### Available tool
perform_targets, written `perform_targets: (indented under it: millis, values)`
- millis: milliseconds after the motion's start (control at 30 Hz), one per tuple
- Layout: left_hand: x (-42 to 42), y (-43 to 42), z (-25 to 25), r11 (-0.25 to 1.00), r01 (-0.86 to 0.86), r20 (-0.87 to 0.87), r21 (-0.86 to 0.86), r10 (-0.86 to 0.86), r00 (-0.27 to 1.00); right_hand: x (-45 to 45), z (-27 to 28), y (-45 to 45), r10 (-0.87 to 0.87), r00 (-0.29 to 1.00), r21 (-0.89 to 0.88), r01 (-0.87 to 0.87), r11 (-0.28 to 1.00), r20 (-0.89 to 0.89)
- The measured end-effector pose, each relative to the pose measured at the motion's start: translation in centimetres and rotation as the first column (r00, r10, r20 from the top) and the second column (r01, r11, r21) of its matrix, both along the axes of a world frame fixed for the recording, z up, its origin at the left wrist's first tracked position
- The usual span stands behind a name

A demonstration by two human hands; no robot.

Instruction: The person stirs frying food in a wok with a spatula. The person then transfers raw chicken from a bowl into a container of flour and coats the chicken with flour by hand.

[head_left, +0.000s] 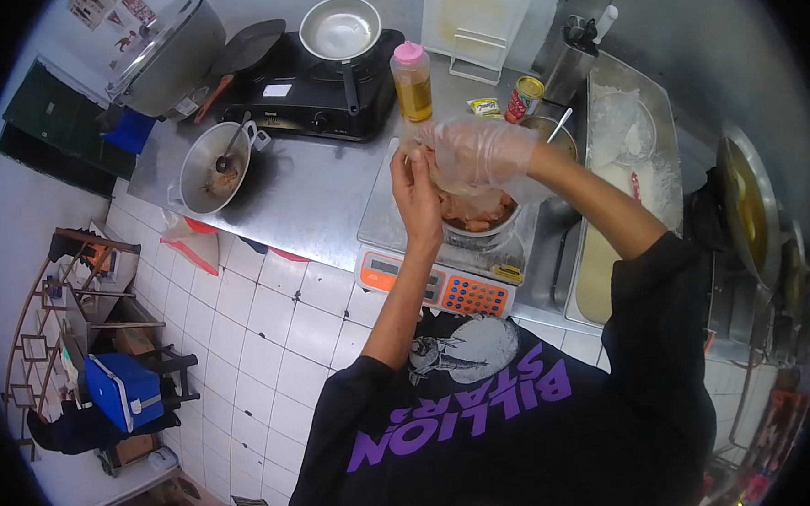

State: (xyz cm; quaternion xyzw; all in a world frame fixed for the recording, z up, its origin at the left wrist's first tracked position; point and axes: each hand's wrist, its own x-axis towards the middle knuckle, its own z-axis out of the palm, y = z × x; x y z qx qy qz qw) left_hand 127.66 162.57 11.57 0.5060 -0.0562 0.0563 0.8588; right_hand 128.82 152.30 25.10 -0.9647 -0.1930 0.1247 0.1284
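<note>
My left hand, bare, is raised over the near-left rim of a metal bowl, its fingers closed on thin clear plastic. Loose clear plastic, like a disposable glove, covers my right hand. That hand reaches in from the right above the bowl and meets my left fingertips; its fingers are blurred under the plastic. Pieces of raw pinkish meat lie in the bowl. The bowl stands on a digital scale with an orange keypad panel.
Behind stand an oil squeeze bottle, a red can and a black stove with a pan. To the left is a pot with a ladle. On the right is a metal tray of white flour.
</note>
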Motion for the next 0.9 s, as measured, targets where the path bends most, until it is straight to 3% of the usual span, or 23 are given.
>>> perform_targets:
  millis: [133, 200, 400, 433, 467, 500, 533, 600, 633, 700, 733, 767, 833, 900]
  values:
    - [1.0, -0.7, 0.6, 0.998, 0.057, -0.081, 0.04, -0.054, 0.995, -0.5, -3.4, -2.3, -0.068, 0.996, 0.101, 0.073, 0.992, -0.053]
    - [1.0, -1.0, 1.6, 0.997, -0.039, -0.016, 0.071, 0.04, 0.999, -1.0, -4.2, -3.2, -0.087, 0.995, 0.147, 0.093, 0.985, -0.051]
    - [0.1, -0.4, 5.0, 0.983, 0.115, 0.036, 0.145, -0.121, 0.992, -3.2, -4.4, -7.3, -0.053, 0.997, 0.08, 0.058, 0.995, -0.058]
    - [-0.1, -0.6, 5.7, 0.983, 0.161, 0.048, 0.088, -0.166, 0.985, -3.2, -6.8, -9.0, -0.038, 0.999, 0.41, 0.043, 0.911, -0.021]
    - [-0.2, -0.7, 6.5, 0.978, 0.205, 0.062, 0.031, -0.207, 0.976, -3.1, -8.1, -9.9, -0.035, 0.999, 0.691, 0.009, 0.723, 0.023]
    - [-0.4, -1.1, 7.5, 0.982, 0.191, 0.065, -0.008, -0.19, 0.98, -3.2, -8.2, -10.0, -0.042, 0.999, 0.699, 0.016, 0.715, 0.02]
    - [-0.3, -1.4, 8.3, 0.98, 0.199, 0.061, 0.002, -0.198, 0.978, -3.2, -8.1, -10.1, -0.05, 0.992, 0.898, 0.123, 0.423, -0.112]
    - [0.2, -1.6, 9.1, 0.974, 0.223, 0.113, -0.049, -0.216, 0.97, -3.3, -7.7, -10.8, -0.022, 0.972, 0.97, 0.234, 0.068, -0.233]
    - [0.7, -1.3, 9.2, 0.967, 0.253, 0.139, -0.021, -0.248, 0.959, -3.4, -7.2, -11.3, -0.141, 0.989, 0.907, 0.03, 0.419, 0.033]
    - [0.8, -1.2, 10.0, 0.97, 0.244, 0.139, -0.02, -0.239, 0.961, -4.5, -4.3, -10.6, -0.159, 0.934, 0.678, -0.108, 0.727, 0.319]
    - [1.0, -1.0, 10.3, 0.974, 0.226, 0.141, -0.026, -0.22, 0.965, -5.5, -2.8, -9.7, -0.24, 0.97, 0.89, 0.136, 0.435, -0.031]
    - [1.1, -0.5, 10.6, 0.976, 0.216, 0.141, -0.032, -0.209, 0.968, -6.3, -0.9, -8.8, -0.184, 0.906, 0.911, 0.403, 0.093, -0.382]
    - [1.2, 0.7, 12.1, 0.986, 0.168, 0.179, -0.016, -0.163, 0.97, -7.1, 2.6, -8.1, -0.246, 0.898, 0.916, 0.393, 0.082, -0.364]
    - [0.9, 2.4, 14.0, 0.995, 0.098, 0.24, 0.006, -0.097, 0.966, -7.2, 2.7, -8.1, -0.298, 0.884, 0.914, 0.398, 0.077, -0.36]
